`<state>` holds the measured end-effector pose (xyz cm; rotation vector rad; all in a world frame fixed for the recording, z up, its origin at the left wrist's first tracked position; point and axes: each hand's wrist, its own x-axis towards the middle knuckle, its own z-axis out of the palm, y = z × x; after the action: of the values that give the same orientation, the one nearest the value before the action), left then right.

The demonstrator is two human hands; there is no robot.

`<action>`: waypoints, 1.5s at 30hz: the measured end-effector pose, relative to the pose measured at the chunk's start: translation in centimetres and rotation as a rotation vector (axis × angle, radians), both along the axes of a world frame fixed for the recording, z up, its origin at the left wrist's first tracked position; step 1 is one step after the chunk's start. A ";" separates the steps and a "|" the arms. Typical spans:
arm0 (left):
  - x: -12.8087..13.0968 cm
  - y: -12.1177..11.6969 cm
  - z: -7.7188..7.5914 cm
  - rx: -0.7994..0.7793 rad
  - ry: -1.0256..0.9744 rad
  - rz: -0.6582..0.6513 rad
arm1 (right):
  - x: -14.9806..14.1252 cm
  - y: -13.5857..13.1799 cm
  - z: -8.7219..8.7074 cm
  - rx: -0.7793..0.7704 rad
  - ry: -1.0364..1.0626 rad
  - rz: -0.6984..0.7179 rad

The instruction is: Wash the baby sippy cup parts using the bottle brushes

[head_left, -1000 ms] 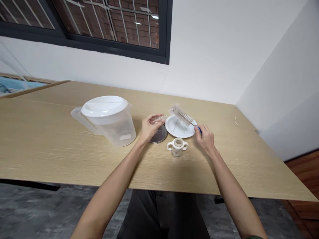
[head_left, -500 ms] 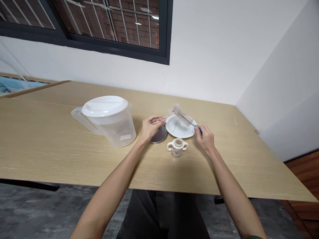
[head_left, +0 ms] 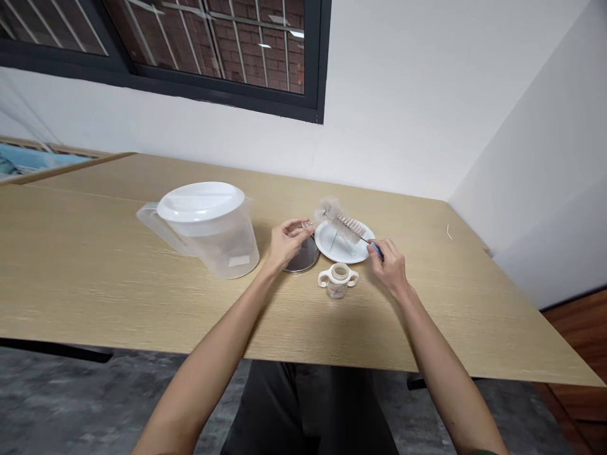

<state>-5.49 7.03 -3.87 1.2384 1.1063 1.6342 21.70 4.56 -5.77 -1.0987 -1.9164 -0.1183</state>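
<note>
My left hand (head_left: 286, 245) pinches a small clear piece (head_left: 308, 225) by its edge, above a dark round dish with a shiny rim (head_left: 300, 270); the fingers hide part of the piece. My right hand (head_left: 389, 265) is closed around the blue handle of a bottle brush (head_left: 349, 227) with pale bristles. The brush slants up to the left over a white plate (head_left: 342, 255), its tip near the clear piece. Thin items lie on the plate. Between my hands a small baby bottle (head_left: 337, 287) with two cream handles stands upright, its mouth uncovered.
A large translucent pitcher (head_left: 213, 243) with a white lid stands left of my left hand. A thin white strip (head_left: 449, 232) lies on the table's right side. Behind the wooden table (head_left: 118, 284) rises a white wall with a barred window (head_left: 213, 44).
The bottle brush has shifted a little to the left, its tip now closer to the clear piece. My left hand has barely moved.
</note>
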 end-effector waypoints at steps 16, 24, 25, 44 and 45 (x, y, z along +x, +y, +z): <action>-0.2 0.1 -0.1 -0.004 -0.061 -0.056 | 0.4 0.6 -0.5 -0.066 0.000 -0.139; -0.3 0.2 -0.1 -0.027 -0.075 -0.071 | 0.2 0.2 -0.1 -0.035 0.029 -0.058; -0.2 0.1 -0.1 -0.038 -0.076 -0.070 | 0.1 0.1 -0.1 -0.031 0.024 -0.037; 0.0 -0.1 -0.1 0.005 0.026 -0.119 | 0.6 0.6 -0.3 -0.054 0.017 -0.112; 0.0 0.0 -0.1 0.009 0.035 -0.112 | 0.6 0.6 -0.3 -0.054 0.016 -0.110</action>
<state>-5.53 6.98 -3.99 1.3158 1.0330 1.5406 22.31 5.16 -6.02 -1.2377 -1.8547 -0.1184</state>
